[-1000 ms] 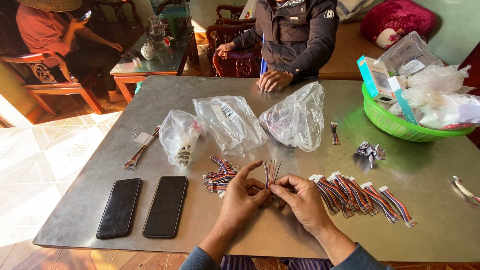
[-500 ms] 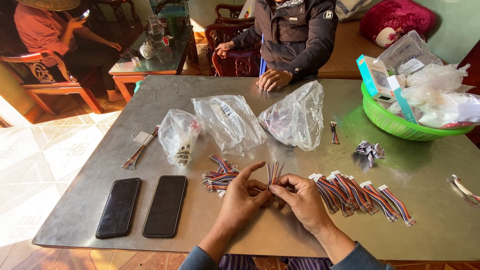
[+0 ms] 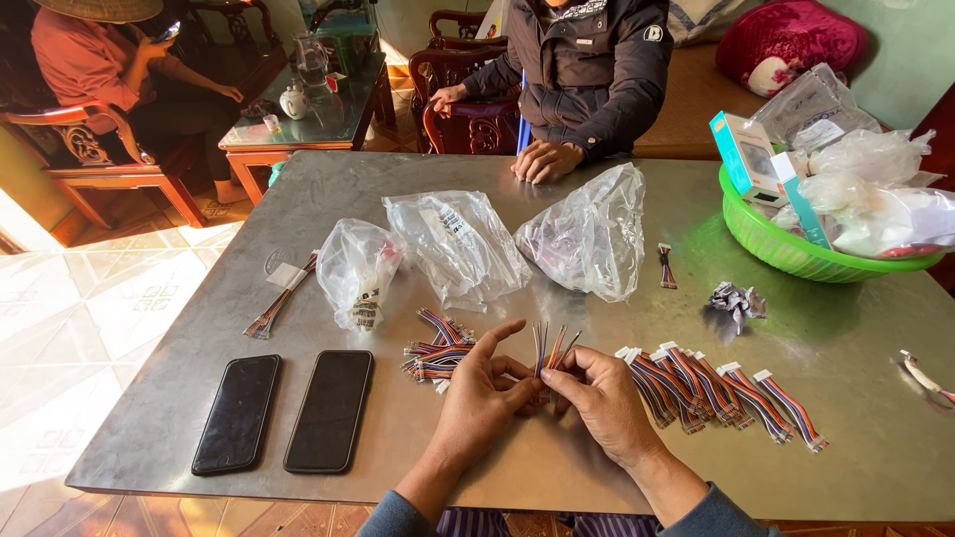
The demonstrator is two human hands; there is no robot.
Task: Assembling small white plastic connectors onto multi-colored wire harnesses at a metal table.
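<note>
Both my hands meet over the near edge of the grey metal table point(image 3: 557, 477). My left hand point(image 3: 481, 393) and my right hand point(image 3: 600, 398) together pinch a small bundle of thin multicoloured wires point(image 3: 550, 349), whose loose ends fan upward between the fingertips. Left of my hands lies a loose pile of the same wire pieces point(image 3: 436, 356). To the right, several finished wire harnesses with white connectors point(image 3: 721, 390) lie side by side in a row.
Two black phones point(image 3: 237, 413) point(image 3: 330, 409) lie at the near left. Three clear plastic bags point(image 3: 460, 246) sit mid-table. A green basket point(image 3: 796, 254) of packets stands far right. A person's hands point(image 3: 542, 159) rest on the far edge; another person sits at the far left.
</note>
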